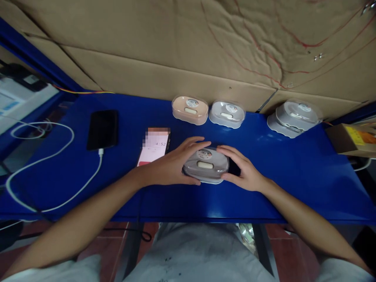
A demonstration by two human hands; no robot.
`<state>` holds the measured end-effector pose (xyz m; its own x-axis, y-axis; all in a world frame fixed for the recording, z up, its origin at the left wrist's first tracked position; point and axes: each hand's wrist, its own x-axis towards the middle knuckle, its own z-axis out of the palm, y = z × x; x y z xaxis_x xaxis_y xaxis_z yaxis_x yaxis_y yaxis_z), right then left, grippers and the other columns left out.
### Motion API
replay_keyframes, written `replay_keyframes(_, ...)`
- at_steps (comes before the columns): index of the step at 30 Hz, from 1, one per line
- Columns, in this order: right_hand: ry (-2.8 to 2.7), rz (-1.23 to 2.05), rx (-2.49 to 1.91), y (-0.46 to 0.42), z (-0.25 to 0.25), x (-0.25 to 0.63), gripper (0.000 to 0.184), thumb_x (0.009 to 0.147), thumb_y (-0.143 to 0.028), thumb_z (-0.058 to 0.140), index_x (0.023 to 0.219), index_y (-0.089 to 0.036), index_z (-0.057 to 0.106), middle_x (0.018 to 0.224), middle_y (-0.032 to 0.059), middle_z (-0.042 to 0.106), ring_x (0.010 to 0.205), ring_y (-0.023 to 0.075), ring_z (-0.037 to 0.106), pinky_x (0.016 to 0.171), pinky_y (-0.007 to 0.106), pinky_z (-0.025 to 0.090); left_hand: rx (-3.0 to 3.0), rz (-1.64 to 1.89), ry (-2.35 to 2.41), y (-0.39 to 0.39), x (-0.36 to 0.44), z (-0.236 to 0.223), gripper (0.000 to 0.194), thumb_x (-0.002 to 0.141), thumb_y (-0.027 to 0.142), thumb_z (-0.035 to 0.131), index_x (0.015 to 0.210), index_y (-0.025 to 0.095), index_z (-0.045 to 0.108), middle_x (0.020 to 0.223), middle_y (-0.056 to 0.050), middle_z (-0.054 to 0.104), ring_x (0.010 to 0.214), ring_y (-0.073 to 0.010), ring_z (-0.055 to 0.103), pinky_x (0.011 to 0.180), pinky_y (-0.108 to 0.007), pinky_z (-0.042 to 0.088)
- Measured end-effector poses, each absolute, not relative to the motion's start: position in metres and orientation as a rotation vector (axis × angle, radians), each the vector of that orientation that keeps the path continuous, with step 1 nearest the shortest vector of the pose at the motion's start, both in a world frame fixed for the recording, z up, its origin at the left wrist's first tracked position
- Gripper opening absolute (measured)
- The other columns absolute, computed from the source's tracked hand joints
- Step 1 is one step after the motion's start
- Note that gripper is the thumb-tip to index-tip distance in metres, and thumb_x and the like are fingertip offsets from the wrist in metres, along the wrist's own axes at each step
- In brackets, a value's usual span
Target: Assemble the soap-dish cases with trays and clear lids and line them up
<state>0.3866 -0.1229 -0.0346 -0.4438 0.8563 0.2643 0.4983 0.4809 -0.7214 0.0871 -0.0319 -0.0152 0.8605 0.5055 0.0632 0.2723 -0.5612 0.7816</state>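
Observation:
A grey oval case with a clear lid [216, 166], a white raised piece and a round sticker on top, sits at the middle of the blue table. My left hand [179, 160] grips its left end, thumb at the near side and fingers along the far side. Around the right end curls my right hand [245, 168], thumb near and fingers on the far edge. The underside of the case is hidden. Just left of my left hand lies a phone with a lit screen [154, 147], partly covered by my wrist.
Along the back stand a peach case [183, 113], a grey case [219, 119] and stacked grey cases [284, 121]. A dark phone [102, 131] lies left, with a white cable [79, 201] plugged in. A cardboard box [340, 141] is at the right edge; cardboard [141, 74] lines the back.

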Motion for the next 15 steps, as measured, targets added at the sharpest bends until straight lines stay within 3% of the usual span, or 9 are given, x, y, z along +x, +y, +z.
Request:
replay_keyframes(6, -2.166, 0.719, -1.135, -0.1235, -0.035, 0.3872, 0.078, 0.104, -0.054, 0.067, 0.17, -0.033, 0.033, 0.168, 0.0156, 0.047, 0.156, 0.0354, 0.048, 0.128, 0.06, 0.044, 2.152, 0.319, 0.548, -0.0284, 0.0863, -0.0123, 0.113, 0.079, 0.057, 0.093, 0.171, 0.038, 0.03, 0.171, -0.015, 0.04, 0.159, -0.0382, 0.041, 0.131, -0.061, 0.035)
replay_keyframes(12, -2.245, 0.726, -1.092, -0.1246, -0.0346, 0.3869, 0.101, 0.093, -0.06, 0.079, 0.173, -0.031, 0.025, 0.173, 0.0177, 0.039, 0.161, 0.0375, 0.04, 0.129, 0.06, 0.043, 2.111, 0.32, 0.556, -0.0317, 0.0863, -0.01, 0.11, 0.079, 0.058, 0.093, 0.169, 0.036, 0.034, 0.166, -0.015, 0.045, 0.154, -0.0383, 0.045, 0.128, -0.06, 0.039)
replay_keyframes(15, -2.214, 0.714, -1.112, -0.1257, -0.0334, 0.3862, 0.09, 0.096, -0.056, 0.078, 0.17, -0.031, 0.033, 0.172, 0.0167, 0.043, 0.159, 0.0365, 0.044, 0.127, 0.058, 0.046, 2.129, 0.323, 0.546, -0.0342, 0.0873, -0.0127, 0.111, 0.079, 0.057, 0.093, 0.17, 0.036, 0.034, 0.167, -0.016, 0.043, 0.155, -0.0391, 0.043, 0.128, -0.06, 0.038)
